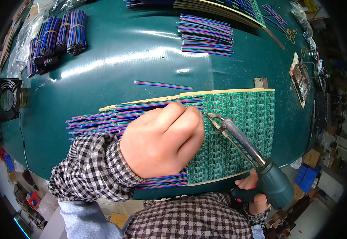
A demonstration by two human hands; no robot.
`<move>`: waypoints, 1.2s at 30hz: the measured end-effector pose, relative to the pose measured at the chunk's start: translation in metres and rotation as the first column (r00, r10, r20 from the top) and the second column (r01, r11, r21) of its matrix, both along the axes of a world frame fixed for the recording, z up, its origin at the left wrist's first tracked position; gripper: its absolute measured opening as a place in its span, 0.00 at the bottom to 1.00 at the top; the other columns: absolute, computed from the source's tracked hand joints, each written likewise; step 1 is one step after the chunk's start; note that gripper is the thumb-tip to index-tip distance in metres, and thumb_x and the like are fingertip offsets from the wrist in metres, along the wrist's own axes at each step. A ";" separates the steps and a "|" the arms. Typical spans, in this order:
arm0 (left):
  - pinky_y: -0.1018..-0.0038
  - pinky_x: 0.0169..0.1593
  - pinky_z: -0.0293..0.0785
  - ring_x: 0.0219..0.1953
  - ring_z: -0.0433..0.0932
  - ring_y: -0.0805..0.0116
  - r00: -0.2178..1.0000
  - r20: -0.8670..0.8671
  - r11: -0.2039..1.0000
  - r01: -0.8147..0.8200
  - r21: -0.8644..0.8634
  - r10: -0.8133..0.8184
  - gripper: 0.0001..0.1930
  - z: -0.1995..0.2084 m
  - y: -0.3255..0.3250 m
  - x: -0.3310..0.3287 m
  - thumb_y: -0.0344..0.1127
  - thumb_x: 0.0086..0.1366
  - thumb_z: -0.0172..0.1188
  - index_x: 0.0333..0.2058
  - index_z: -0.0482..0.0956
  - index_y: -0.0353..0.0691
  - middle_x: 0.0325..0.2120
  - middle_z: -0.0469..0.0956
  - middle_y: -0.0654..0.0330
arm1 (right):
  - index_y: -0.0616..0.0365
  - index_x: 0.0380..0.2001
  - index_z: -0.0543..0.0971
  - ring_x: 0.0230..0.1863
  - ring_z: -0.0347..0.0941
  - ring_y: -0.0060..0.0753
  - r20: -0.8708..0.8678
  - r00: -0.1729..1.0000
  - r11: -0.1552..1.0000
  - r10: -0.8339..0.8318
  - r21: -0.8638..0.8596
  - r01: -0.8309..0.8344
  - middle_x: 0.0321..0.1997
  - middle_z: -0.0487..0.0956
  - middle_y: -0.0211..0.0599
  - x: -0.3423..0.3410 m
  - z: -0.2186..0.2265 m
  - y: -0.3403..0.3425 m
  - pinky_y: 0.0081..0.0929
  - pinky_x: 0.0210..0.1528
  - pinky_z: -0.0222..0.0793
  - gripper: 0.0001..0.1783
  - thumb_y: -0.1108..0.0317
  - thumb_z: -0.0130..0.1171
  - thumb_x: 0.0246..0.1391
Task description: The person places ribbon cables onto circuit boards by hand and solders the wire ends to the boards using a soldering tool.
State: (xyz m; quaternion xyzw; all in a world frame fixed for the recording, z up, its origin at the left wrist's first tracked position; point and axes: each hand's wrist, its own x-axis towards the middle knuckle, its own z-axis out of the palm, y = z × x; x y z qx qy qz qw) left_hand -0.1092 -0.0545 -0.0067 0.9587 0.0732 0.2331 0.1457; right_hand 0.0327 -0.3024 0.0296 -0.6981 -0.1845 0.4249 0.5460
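Observation:
A green circuit board panel (237, 131) lies before me, with many small identical boards in columns. Multicoloured flat wires (141, 109) run from its left part out to the left. Over these wires my left hand (163, 139) is closed, its fingers curled and pinched near the wire ends; whatever they hold is hidden beneath them. My right hand (259, 204) grips the dark green handle of a soldering gun (275, 183) with a thin feed tube beside its metal barrel. The gun's tip points left and meets the panel just beside my left fingertips.
One loose flat wire (163, 85) lies behind the panel. Farther back are a loose wire stack (205, 35), banded wire bundles (77, 32) and another panel stack (221, 14). A small fan (8, 99) stands left; a dirty soldering tray (300, 79) lies right.

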 end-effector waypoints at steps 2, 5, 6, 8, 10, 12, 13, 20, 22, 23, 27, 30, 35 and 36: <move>0.74 0.32 0.74 0.31 0.74 0.63 1.000 0.001 1.000 -0.001 -0.005 0.001 0.17 -0.001 0.000 0.000 0.28 0.41 0.59 0.35 0.78 0.29 0.33 0.73 0.54 | 0.66 0.33 0.72 0.32 0.75 0.39 -0.002 1.000 1.000 0.005 0.003 -0.005 0.28 0.73 0.40 0.001 0.001 0.000 0.44 0.41 0.76 0.36 0.39 0.65 0.40; 0.74 0.32 0.74 0.31 0.74 0.63 1.000 -0.005 1.000 -0.003 -0.012 0.003 0.18 0.001 -0.001 0.000 0.28 0.41 0.59 0.35 0.78 0.29 0.33 0.73 0.54 | 0.66 0.32 0.72 0.31 0.75 0.38 -0.006 1.000 0.999 0.022 -0.033 -0.022 0.27 0.73 0.39 0.003 0.001 -0.001 0.43 0.41 0.76 0.37 0.37 0.65 0.39; 0.74 0.32 0.74 0.31 0.74 0.63 1.000 -0.011 1.000 -0.003 -0.014 0.003 0.18 0.001 -0.001 0.000 0.28 0.41 0.59 0.35 0.78 0.29 0.33 0.73 0.54 | 0.66 0.33 0.72 0.31 0.75 0.38 0.001 1.000 1.000 0.012 -0.024 -0.012 0.28 0.73 0.39 0.002 0.000 -0.003 0.42 0.41 0.77 0.38 0.37 0.65 0.39; 0.74 0.32 0.74 0.31 0.74 0.63 1.000 -0.008 1.000 -0.002 -0.011 0.002 0.18 0.001 0.000 0.000 0.28 0.41 0.59 0.35 0.78 0.29 0.33 0.73 0.54 | 0.67 0.34 0.72 0.31 0.75 0.38 0.005 1.000 1.000 0.003 -0.014 -0.003 0.28 0.73 0.40 0.001 0.001 -0.002 0.41 0.40 0.77 0.38 0.37 0.65 0.39; 0.74 0.31 0.74 0.31 0.74 0.63 1.000 -0.007 1.000 -0.003 -0.007 0.003 0.18 0.000 0.000 -0.001 0.28 0.41 0.59 0.35 0.78 0.29 0.33 0.73 0.54 | 0.69 0.38 0.71 0.33 0.75 0.37 0.021 1.000 1.000 -0.007 -0.021 0.007 0.29 0.73 0.40 0.001 0.004 0.005 0.38 0.40 0.78 0.40 0.38 0.65 0.39; 0.74 0.31 0.74 0.31 0.74 0.63 1.000 -0.005 1.000 -0.001 -0.012 0.001 0.18 0.000 0.000 0.000 0.28 0.41 0.59 0.35 0.78 0.29 0.33 0.73 0.54 | 0.69 0.39 0.70 0.33 0.75 0.36 0.030 0.999 0.999 -0.037 -0.008 0.037 0.30 0.73 0.40 -0.003 0.002 0.005 0.38 0.40 0.78 0.41 0.39 0.65 0.39; 0.74 0.31 0.74 0.31 0.74 0.63 1.000 -0.005 1.000 0.000 -0.013 0.000 0.18 0.000 0.000 0.000 0.28 0.41 0.59 0.35 0.78 0.29 0.33 0.73 0.54 | 0.70 0.41 0.69 0.33 0.75 0.36 0.037 0.997 0.998 -0.066 0.006 0.066 0.30 0.73 0.40 -0.004 0.002 0.005 0.37 0.40 0.78 0.41 0.40 0.65 0.40; 0.75 0.31 0.74 0.30 0.75 0.63 1.000 0.030 1.000 -0.009 0.014 0.009 0.18 -0.003 -0.001 0.000 0.27 0.40 0.60 0.34 0.78 0.28 0.33 0.73 0.54 | 0.72 0.44 0.68 0.32 0.75 0.37 0.012 1.000 0.999 0.019 0.044 -0.020 0.30 0.73 0.40 0.000 -0.003 -0.004 0.41 0.40 0.78 0.43 0.41 0.65 0.42; 0.75 0.31 0.74 0.30 0.75 0.64 0.999 0.037 1.000 -0.011 0.025 0.010 0.18 -0.003 -0.002 0.000 0.27 0.40 0.60 0.34 0.78 0.28 0.32 0.73 0.54 | 0.73 0.47 0.66 0.32 0.75 0.37 0.043 0.999 0.999 0.015 0.037 -0.016 0.30 0.73 0.38 -0.001 -0.003 -0.006 0.43 0.40 0.77 0.45 0.41 0.65 0.42; 0.75 0.30 0.74 0.29 0.75 0.64 0.999 0.038 0.999 -0.011 0.032 0.010 0.17 -0.003 -0.002 0.000 0.27 0.40 0.60 0.34 0.78 0.28 0.32 0.73 0.54 | 0.73 0.47 0.66 0.32 0.75 0.37 0.042 0.999 0.999 0.015 0.038 -0.017 0.30 0.73 0.38 -0.001 -0.003 -0.007 0.43 0.40 0.77 0.45 0.41 0.65 0.42; 0.75 0.30 0.74 0.29 0.75 0.64 0.999 0.038 0.999 -0.002 0.055 0.000 0.17 -0.004 -0.002 0.000 0.27 0.40 0.60 0.33 0.78 0.28 0.32 0.73 0.54 | 0.74 0.48 0.65 0.32 0.74 0.38 0.018 0.999 0.999 0.031 0.037 -0.031 0.29 0.73 0.36 0.001 -0.005 -0.010 0.45 0.41 0.76 0.46 0.41 0.65 0.42; 0.75 0.31 0.74 0.29 0.75 0.64 0.999 0.034 0.999 -0.003 0.048 0.001 0.17 -0.004 -0.002 0.000 0.27 0.40 0.60 0.33 0.78 0.28 0.32 0.73 0.54 | 0.73 0.49 0.64 0.32 0.74 0.38 0.007 0.999 0.999 0.041 0.025 -0.041 0.29 0.73 0.35 0.001 -0.004 -0.010 0.45 0.42 0.75 0.47 0.40 0.65 0.42; 0.75 0.31 0.74 0.30 0.75 0.64 0.999 0.039 0.999 0.005 0.042 -0.007 0.16 -0.003 -0.001 0.000 0.27 0.40 0.60 0.33 0.78 0.28 0.32 0.73 0.55 | 0.72 0.47 0.67 0.32 0.74 0.38 0.014 0.995 0.996 0.094 -0.005 -0.094 0.29 0.73 0.35 0.003 -0.005 -0.012 0.45 0.42 0.75 0.44 0.40 0.64 0.42; 0.75 0.31 0.74 0.30 0.74 0.64 0.999 0.035 0.999 0.005 0.049 -0.007 0.16 -0.002 -0.001 0.000 0.27 0.40 0.60 0.33 0.78 0.28 0.32 0.73 0.54 | 0.71 0.43 0.69 0.32 0.74 0.38 0.006 0.999 0.999 0.050 0.007 -0.050 0.29 0.73 0.36 0.000 -0.004 -0.008 0.44 0.42 0.75 0.41 0.40 0.64 0.42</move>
